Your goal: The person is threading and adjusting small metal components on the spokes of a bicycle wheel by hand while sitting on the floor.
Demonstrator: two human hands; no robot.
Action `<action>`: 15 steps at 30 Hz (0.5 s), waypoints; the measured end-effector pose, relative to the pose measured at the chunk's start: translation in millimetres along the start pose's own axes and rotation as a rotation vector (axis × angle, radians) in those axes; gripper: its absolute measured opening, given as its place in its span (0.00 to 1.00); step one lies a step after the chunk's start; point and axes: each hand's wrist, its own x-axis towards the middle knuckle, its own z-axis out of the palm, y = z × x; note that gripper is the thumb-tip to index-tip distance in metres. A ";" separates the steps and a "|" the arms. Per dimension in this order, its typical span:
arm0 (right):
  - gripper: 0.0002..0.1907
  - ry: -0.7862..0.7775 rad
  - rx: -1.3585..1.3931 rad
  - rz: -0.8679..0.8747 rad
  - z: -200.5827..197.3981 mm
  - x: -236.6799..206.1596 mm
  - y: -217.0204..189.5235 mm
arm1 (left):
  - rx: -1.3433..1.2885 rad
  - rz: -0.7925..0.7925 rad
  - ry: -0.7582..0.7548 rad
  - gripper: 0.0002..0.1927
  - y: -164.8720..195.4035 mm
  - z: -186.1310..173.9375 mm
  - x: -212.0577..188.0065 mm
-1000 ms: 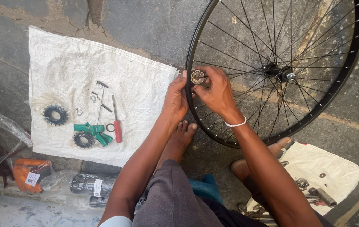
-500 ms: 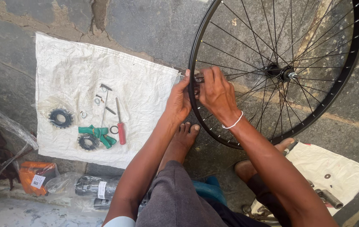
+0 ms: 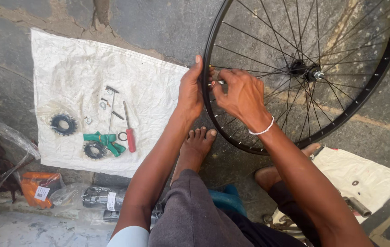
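A black spoked bicycle wheel (image 3: pixel 387 59) stands upright on the stone floor in front of me, its hub (image 3: pixel 305 71) at the upper right. My left hand (image 3: pixel 191 93) grips the rim on the wheel's left side, thumb up along the outer edge. My right hand (image 3: pixel 238 93), with a white band on the wrist, reaches in from inside the rim and pinches a small silvery tool (image 3: pixel 220 83) against a spoke end near the rim. My bare foot (image 3: pixel 198 142) rests just below the wheel.
A white sack cloth (image 3: pixel 149 87) at left holds two dark sprockets (image 3: pixel 63 124), a green tool (image 3: pixel 105 140), a red-handled screwdriver (image 3: pixel 130 136), a ring and small parts. Plastic-wrapped packets (image 3: pixel 39 188) lie at lower left. Another white cloth (image 3: pixel 368 176) with a metal part lies at lower right.
Both hands have stayed at the rim's left side. The round silvery piece seen a second ago is hidden now; my right fingers have closed in against the spoke end.
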 end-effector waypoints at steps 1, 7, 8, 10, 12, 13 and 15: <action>0.09 -0.064 0.005 0.081 -3.1 -4.9 1.4 | 0.014 -0.011 0.012 0.23 -3.5 -0.1 0.3; 0.12 0.278 0.085 -0.048 8.5 -30.8 8.3 | 0.030 -0.057 0.045 0.23 -22.2 -8.6 -14.5; 0.12 0.379 0.070 -0.102 12.4 -34.3 9.9 | 0.032 -0.077 0.050 0.25 -24.4 -8.7 -16.8; 0.14 0.404 0.021 -0.086 22.1 -36.3 10.5 | 0.014 -0.085 0.049 0.27 -25.8 -8.1 -19.4; 0.14 0.391 0.046 -0.037 30.2 -32.2 10.3 | -0.021 -0.089 0.032 0.27 -25.6 -6.3 -20.6; 0.14 0.363 0.091 0.003 32.5 -29.1 10.5 | -0.033 -0.088 0.014 0.26 -25.1 -5.7 -21.7; 0.15 0.254 0.218 0.039 34.0 -19.7 12.5 | -0.057 -0.077 -0.028 0.26 -23.0 -4.2 -21.6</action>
